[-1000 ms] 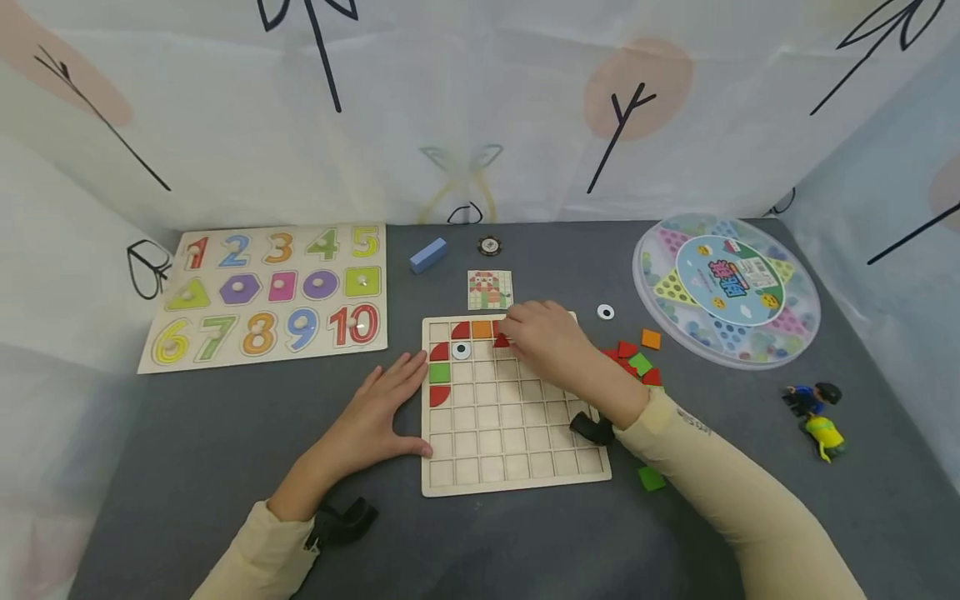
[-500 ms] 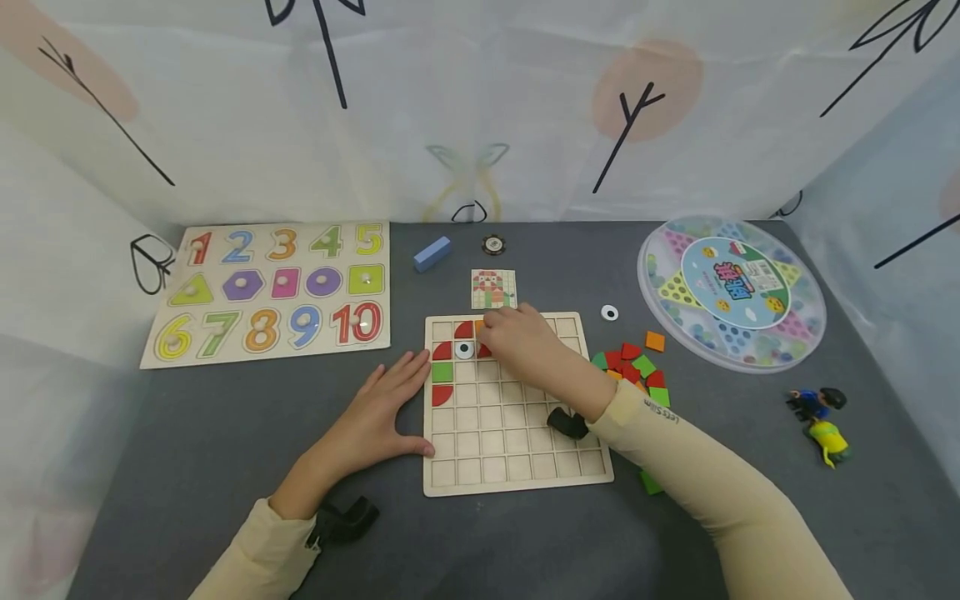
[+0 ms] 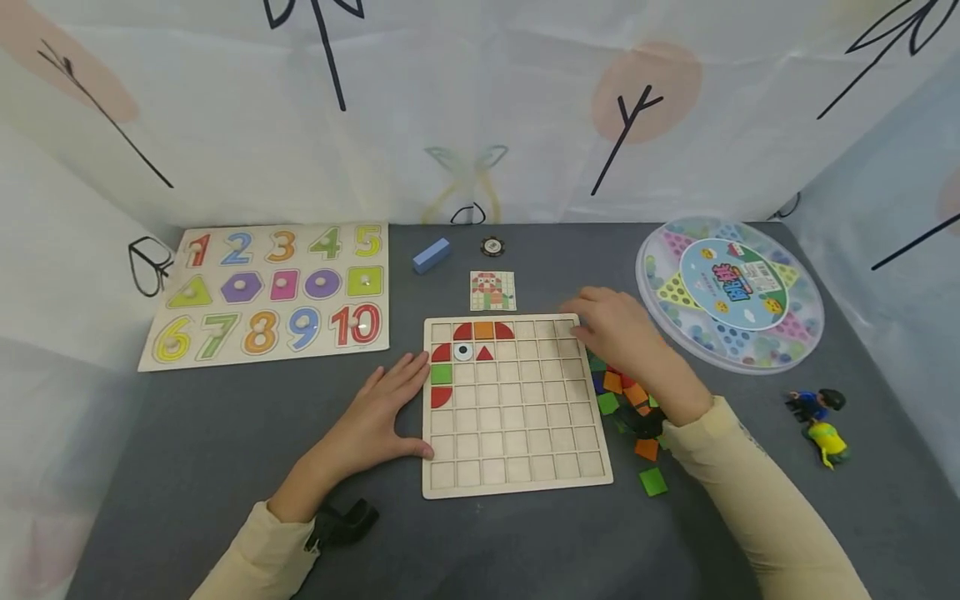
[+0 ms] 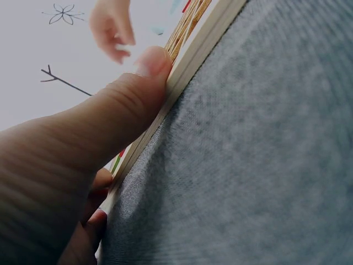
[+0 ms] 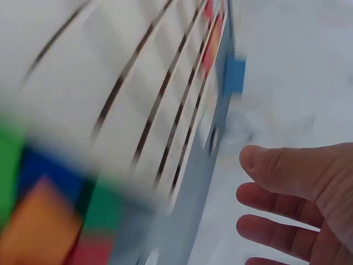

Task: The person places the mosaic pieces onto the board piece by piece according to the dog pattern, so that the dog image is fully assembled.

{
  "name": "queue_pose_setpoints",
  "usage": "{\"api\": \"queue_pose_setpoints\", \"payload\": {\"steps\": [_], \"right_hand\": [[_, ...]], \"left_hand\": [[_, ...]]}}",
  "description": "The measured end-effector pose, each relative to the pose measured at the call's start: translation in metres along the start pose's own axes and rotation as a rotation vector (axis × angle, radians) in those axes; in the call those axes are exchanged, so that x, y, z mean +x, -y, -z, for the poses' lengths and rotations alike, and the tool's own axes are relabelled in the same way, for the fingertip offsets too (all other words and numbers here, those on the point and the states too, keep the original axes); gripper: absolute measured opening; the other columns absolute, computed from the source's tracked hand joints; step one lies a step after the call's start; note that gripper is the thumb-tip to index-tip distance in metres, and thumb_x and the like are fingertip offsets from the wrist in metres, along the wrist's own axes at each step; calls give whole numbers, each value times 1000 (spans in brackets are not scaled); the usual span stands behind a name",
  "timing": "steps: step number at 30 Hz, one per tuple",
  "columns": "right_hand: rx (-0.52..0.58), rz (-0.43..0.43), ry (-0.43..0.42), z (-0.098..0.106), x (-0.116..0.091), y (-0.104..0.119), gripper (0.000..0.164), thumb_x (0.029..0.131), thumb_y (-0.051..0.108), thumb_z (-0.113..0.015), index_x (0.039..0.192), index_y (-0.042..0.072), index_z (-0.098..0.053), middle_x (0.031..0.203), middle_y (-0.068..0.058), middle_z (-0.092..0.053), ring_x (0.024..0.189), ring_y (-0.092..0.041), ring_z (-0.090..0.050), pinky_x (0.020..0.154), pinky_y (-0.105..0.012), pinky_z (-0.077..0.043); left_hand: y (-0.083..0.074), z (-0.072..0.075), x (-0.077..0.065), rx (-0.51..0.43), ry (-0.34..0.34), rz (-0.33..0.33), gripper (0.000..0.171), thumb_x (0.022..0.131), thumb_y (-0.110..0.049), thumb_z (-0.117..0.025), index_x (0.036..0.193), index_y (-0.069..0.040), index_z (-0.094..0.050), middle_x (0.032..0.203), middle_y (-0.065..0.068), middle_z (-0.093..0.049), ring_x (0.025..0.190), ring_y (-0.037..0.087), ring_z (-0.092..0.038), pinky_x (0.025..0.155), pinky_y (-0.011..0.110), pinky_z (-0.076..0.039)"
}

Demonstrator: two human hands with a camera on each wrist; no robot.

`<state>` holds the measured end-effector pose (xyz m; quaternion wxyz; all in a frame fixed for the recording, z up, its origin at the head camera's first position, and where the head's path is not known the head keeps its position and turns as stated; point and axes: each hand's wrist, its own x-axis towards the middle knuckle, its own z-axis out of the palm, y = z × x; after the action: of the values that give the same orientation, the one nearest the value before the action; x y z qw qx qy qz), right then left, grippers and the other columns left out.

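Observation:
A wooden grid board (image 3: 517,433) lies on the table, with red, orange and green pieces and an eye disc (image 3: 463,352) in its upper-left cells. Beside that disc is a small red triangle (image 3: 485,354). The left hand (image 3: 378,417) lies along the board's left edge, fingers spread; in the left wrist view its thumb (image 4: 129,96) touches the rim. At the board's upper-right corner hovers the right hand (image 3: 622,333), its fingers loosely bent with nothing between them in the right wrist view. A heap of coloured pieces (image 3: 636,394) sits partly hidden under the right wrist.
Behind the board lies a small pattern card (image 3: 492,291), with a blue block (image 3: 431,256) and a dark round token (image 3: 492,246) beyond. A number puzzle (image 3: 285,292) stands left. On the right are a round game board (image 3: 731,293) and toy figures (image 3: 823,437).
The right hand has moved right, from the board's top rows to its upper-right corner, uncovering the orange square, a red quarter-circle and the red triangle. The left hand stays put.

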<state>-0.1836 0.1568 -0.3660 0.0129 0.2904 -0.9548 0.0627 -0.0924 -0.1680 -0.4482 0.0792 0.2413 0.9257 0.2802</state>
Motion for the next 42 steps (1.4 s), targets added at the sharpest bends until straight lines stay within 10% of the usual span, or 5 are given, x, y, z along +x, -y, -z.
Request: {"api": "queue_pose_setpoints", "payload": {"steps": [15, 29, 42], "right_hand": [[33, -201, 114, -26, -5, -59, 24, 82, 9, -62, 105, 5, -63, 100, -14, -57, 80, -26, -56, 70, -41, -48], [69, 145, 6, -29, 17, 36, 22, 76, 15, -69, 97, 12, -68, 87, -1, -59, 71, -13, -54, 59, -26, -46], [42, 160, 31, -41, 25, 53, 19, 77, 14, -68, 96, 15, -67, 86, 2, -59, 73, -11, -55, 62, -26, -46]], "left_hand": [[3, -2, -2, 2, -4, -4, 111, 56, -61, -70, 142, -14, -20, 149, -4, -12, 137, 18, -7, 106, 50, -4], [3, -3, 0, 8, -9, -17, 111, 56, -64, -68, 142, -13, -20, 149, -4, -12, 137, 18, -7, 107, 49, -5], [0, 0, 0, 2, -6, -4, 111, 55, -63, -69, 142, -13, -21, 149, -4, -12, 137, 18, -6, 107, 49, -4]]}}
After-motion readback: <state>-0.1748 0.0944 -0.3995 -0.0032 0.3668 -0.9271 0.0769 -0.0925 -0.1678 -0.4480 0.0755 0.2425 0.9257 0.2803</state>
